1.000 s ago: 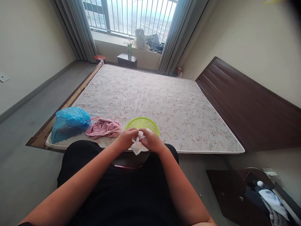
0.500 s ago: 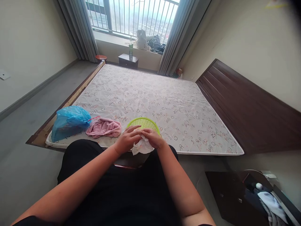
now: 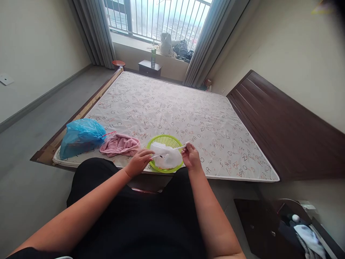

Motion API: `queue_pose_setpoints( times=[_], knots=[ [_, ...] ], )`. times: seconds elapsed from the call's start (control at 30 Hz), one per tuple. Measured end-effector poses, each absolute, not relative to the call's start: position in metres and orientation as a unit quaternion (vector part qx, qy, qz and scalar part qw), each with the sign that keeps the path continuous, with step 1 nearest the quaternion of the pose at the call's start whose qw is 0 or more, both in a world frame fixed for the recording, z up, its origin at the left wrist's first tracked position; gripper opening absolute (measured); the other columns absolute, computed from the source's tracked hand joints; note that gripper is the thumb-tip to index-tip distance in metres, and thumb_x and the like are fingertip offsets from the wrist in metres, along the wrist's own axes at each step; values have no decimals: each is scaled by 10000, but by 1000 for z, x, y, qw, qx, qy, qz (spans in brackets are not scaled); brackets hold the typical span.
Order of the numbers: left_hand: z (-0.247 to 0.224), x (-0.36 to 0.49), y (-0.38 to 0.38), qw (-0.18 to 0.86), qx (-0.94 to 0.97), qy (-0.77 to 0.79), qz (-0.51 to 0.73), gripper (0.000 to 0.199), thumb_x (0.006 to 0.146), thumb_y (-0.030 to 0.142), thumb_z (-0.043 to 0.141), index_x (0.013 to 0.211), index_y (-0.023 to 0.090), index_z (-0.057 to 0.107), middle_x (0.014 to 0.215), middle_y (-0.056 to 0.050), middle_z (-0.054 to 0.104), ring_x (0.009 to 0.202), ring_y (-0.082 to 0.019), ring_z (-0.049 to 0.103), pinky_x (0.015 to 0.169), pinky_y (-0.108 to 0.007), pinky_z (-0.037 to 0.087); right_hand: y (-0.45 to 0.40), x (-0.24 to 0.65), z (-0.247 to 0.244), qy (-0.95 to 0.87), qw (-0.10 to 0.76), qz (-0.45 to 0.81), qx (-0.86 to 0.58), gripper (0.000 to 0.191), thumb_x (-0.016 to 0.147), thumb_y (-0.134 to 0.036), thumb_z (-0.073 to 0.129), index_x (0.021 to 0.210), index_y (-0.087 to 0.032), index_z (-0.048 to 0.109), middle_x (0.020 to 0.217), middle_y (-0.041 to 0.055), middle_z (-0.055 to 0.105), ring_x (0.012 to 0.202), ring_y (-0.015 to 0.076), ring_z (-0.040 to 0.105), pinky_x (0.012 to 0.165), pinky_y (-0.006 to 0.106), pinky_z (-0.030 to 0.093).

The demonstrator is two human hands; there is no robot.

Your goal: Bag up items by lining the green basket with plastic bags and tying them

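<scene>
A white plastic bag (image 3: 168,157) is stretched between my two hands, over a lime-green basket (image 3: 161,137) at the mattress's near edge. My left hand (image 3: 140,161) pinches one twisted end of the bag at the basket's left side. On the right, my right hand (image 3: 191,155) grips the other pulled-out end, raised a little above the rim. Beneath the bag, what the basket holds is mostly hidden. Left of the basket lies a crumpled pink towel (image 3: 120,145).
A full blue plastic bag (image 3: 82,138) with a red tie sits on the mattress (image 3: 167,104) at the left corner. The dark headboard (image 3: 285,126) rises on the right. A dark cabinet (image 3: 256,226) with cloth on it stands at lower right.
My hands have moved apart from being close together, drawing the white bag's ends outward. The bag now spreads over the basket instead of hanging bunched below my fingers.
</scene>
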State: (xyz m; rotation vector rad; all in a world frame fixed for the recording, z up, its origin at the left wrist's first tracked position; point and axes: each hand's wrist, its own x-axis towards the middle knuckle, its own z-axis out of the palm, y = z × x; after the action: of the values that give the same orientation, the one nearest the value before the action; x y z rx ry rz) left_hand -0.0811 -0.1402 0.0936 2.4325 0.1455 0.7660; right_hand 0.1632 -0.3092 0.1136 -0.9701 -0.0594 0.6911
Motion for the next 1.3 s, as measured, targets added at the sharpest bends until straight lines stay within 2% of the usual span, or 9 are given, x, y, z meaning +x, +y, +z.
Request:
queue_pose_setpoints(
  times=[0.3, 0.43, 0.53, 0.67, 0.77, 0.83, 0.97, 1.17, 1.3],
  knots=[
    [74, -106, -107, 319, 932, 16, 174, 295, 1028, 361, 512, 925, 215, 746, 1101, -85, 745, 1097, -236, 643, 1062, -449, 475, -344, 206, 102, 131, 845, 163, -492, 306, 801, -218, 811, 783, -199, 506, 615, -114, 521, 457, 11, 442, 434, 119, 393],
    [69, -114, -99, 377, 915, 50, 134, 348, 1036, 385, 462, 923, 204, 737, 1100, -100, 732, 1061, -223, 668, 983, -398, 536, -343, 187, 102, 116, 847, 163, -492, 280, 783, -297, 822, 865, -213, 568, 698, -95, 603, 545, 37, 567, 517, 154, 489],
    [78, -115, -106, 366, 906, 118, 174, 289, 986, 416, 563, 1102, 195, 709, 1286, -130, 672, 1237, -267, 614, 1085, -457, 493, -338, 163, 121, 38, 835, 236, -496, 348, 737, -379, 852, 898, -238, 577, 842, -50, 697, 744, 128, 705, 653, 270, 587],
    [109, -100, -139, 286, 925, 128, 215, 772, 841, 398, 772, 1523, 237, 448, 1562, -159, 467, 1471, -342, 403, 1223, -549, 327, -320, 120, 165, -96, 796, 340, -491, 368, 733, -429, 866, 888, -250, 584, 977, -12, 734, 940, 214, 740, 739, 336, 592],
    [126, -78, -161, 272, 940, 87, 188, 1021, 754, 367, 859, 1607, 266, 305, 1620, -162, 391, 1510, -378, 333, 1229, -579, 297, -303, 87, 198, -186, 779, 387, -457, 283, 811, -432, 816, 885, -252, 610, 980, -13, 735, 951, 200, 732, 818, 360, 586],
    [131, -64, -168, 281, 937, 94, 183, 925, 755, 328, 857, 1555, 251, 398, 1563, -171, 463, 1460, -379, 411, 1186, -566, 363, -295, 71, 213, -239, 768, 398, -443, 224, 859, -431, 775, 894, -255, 639, 971, -11, 734, 960, 194, 723, 860, 374, 582],
    [136, -53, -158, 316, 927, 128, 159, 464, 856, 256, 733, 1309, 225, 637, 1277, -130, 672, 1180, -297, 646, 1002, -434, 522, -292, 61, 225, -319, 744, 364, -460, 139, 906, -386, 735, 939, -255, 701, 1006, 12, 740, 1000, 198, 707, 932, 396, 563],
    [150, -69, -101, 392, 854, 275, 202, 327, 842, 402, 726, 1103, 204, 718, 1058, -68, 745, 1010, -276, 687, 920, -388, 535, -321, 81, 199, -308, 740, 258, -540, 205, 936, -363, 688, 1123, -279, 676, 1141, 38, 725, 1094, 215, 686, 931, 396, 553],
    [150, -71, -42, 541, 670, 375, 342, 450, 778, 461, 767, 1108, 166, 686, 1011, -67, 747, 933, -249, 698, 830, -355, 569, -352, 92, 162, -254, 716, 246, -602, 214, 939, -384, 673, 1109, -254, 673, 1084, 54, 725, 1012, 215, 705, 855, 370, 560]
  ],
)
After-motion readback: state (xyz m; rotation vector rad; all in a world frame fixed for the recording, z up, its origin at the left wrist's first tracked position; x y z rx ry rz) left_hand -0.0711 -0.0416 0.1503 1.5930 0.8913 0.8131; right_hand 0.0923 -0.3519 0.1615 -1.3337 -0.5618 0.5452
